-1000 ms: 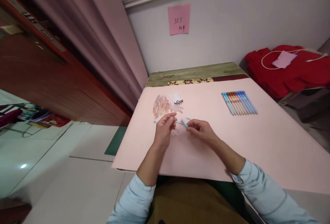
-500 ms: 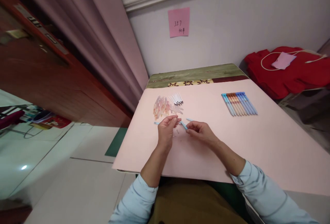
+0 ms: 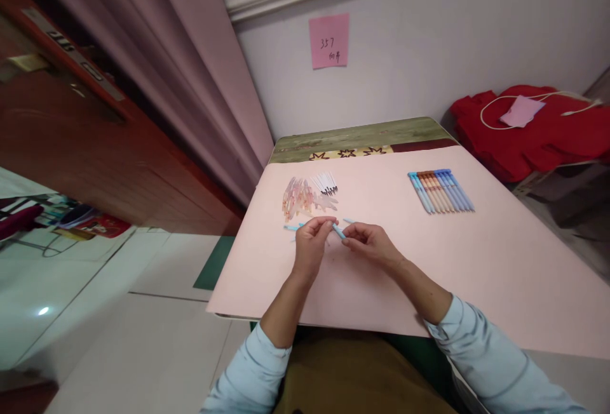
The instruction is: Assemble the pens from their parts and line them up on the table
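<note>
Over the pink-covered table [image 3: 405,274], a short light blue pen part [image 3: 338,232] is held between my two hands. My left hand [image 3: 312,246] pinches at its upper end; anything smaller in those fingertips is hidden. The thumb and fingers of my right hand [image 3: 372,242] close on its lower end. Just behind the right fingers lies another pale blue piece [image 3: 349,220]. More light blue pen parts [image 3: 291,228] lie left of my left hand, partly covered by it. Past the hands are a pile of clear patterned pen barrels [image 3: 298,197] and white refills with black ends [image 3: 326,183].
A neat row of pens [image 3: 441,192] in blue, brown and violet-blue lies at the right. Behind the table a pink note [image 3: 329,41] is stuck on the wall. Red cloth [image 3: 534,138] with a white cable is at the far right; a wooden door [image 3: 119,134] stands left.
My left hand has shifted slightly right and down, bringing its fingertips to the blue part's upper end. More of the blue pieces at left show now. The right hand stays nearly still.
</note>
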A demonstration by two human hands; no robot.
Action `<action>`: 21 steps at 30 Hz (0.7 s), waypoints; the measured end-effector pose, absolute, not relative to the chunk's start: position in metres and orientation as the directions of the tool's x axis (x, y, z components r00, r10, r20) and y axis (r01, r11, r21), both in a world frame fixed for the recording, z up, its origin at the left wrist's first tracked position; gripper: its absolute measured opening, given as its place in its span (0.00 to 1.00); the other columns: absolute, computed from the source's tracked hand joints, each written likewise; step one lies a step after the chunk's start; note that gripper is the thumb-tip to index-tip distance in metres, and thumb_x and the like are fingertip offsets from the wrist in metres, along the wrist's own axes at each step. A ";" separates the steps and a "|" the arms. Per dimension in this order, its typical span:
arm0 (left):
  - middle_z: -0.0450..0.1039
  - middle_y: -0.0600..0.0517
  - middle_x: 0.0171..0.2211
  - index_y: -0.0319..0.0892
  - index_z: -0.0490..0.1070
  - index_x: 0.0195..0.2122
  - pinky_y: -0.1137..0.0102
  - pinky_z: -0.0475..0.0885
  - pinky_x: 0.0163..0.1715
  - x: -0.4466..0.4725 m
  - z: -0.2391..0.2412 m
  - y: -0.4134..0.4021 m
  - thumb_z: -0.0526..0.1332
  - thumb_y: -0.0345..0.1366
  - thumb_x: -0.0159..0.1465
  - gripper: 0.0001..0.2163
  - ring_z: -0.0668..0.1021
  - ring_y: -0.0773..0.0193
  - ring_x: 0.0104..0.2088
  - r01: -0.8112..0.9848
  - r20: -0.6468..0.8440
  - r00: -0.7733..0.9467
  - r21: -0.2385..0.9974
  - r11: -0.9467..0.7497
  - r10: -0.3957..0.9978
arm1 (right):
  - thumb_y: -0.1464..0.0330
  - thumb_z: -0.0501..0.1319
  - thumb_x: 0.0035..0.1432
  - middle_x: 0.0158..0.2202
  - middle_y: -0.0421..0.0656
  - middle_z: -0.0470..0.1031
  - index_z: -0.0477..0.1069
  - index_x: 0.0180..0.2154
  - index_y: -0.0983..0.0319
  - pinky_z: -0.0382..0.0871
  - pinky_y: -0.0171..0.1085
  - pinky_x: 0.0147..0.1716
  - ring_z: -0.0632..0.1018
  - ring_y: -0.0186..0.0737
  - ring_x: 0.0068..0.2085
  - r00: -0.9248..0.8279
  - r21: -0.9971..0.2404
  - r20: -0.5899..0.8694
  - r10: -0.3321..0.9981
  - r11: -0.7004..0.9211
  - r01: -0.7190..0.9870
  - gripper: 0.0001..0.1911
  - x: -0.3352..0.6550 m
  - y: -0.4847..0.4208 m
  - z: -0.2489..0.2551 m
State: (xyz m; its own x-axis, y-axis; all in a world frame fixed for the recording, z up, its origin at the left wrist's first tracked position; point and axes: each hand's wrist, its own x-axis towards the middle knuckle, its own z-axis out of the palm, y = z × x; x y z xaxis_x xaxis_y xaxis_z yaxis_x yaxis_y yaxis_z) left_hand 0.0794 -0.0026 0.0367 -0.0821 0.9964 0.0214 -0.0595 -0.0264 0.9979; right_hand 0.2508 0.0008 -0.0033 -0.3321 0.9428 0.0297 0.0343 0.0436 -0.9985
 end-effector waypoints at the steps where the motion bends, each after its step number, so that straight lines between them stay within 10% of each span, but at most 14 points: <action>1: 0.81 0.46 0.37 0.41 0.79 0.38 0.65 0.70 0.46 0.080 0.037 -0.003 0.66 0.41 0.59 0.11 0.79 0.61 0.39 -0.060 0.016 -0.084 0.998 -0.021 0.996 | 0.56 0.66 0.54 0.27 0.39 0.73 0.75 0.36 0.60 0.59 0.33 0.24 0.67 0.32 0.24 -0.329 -0.998 0.032 0.944 0.045 0.033 0.15 0.251 0.001 -0.003; 5: 0.80 0.47 0.37 0.42 0.75 0.50 0.65 0.71 0.45 0.082 0.037 -0.009 0.65 0.43 0.61 0.18 0.79 0.63 0.37 -0.136 -0.037 -0.092 0.990 0.024 0.995 | 0.55 0.66 0.54 0.28 0.39 0.74 0.76 0.36 0.61 0.61 0.33 0.25 0.69 0.32 0.25 -0.324 -0.999 0.048 0.945 0.051 0.003 0.16 0.251 0.001 -0.001; 12: 0.78 0.51 0.32 0.40 0.76 0.32 0.67 0.71 0.42 0.093 0.029 -0.018 0.70 0.38 0.55 0.08 0.78 0.63 0.35 -0.158 -0.002 0.021 0.987 0.005 1.000 | 0.56 0.68 0.53 0.29 0.41 0.76 0.77 0.37 0.61 0.66 0.34 0.28 0.72 0.34 0.28 -0.293 -0.998 0.062 0.954 0.052 -0.043 0.16 0.249 0.000 0.000; 21: 0.81 0.44 0.37 0.37 0.72 0.37 0.64 0.77 0.37 0.065 0.041 -0.006 0.70 0.41 0.55 0.15 0.81 0.60 0.34 -0.324 -0.135 -0.153 0.943 0.080 0.979 | 0.56 0.65 0.55 0.29 0.41 0.77 0.77 0.36 0.61 0.69 0.34 0.29 0.74 0.34 0.27 -0.034 -0.995 0.085 0.996 0.083 -0.056 0.15 0.255 0.003 0.005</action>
State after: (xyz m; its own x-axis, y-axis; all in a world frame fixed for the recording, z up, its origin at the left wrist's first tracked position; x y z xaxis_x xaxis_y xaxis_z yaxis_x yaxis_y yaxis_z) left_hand 0.0648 -0.0060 0.0410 -0.1525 0.9790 -0.1354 -0.3244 0.0798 0.9425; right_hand 0.2550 0.0032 0.0053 -0.0336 0.9958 0.0847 -0.0557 0.0827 -0.9950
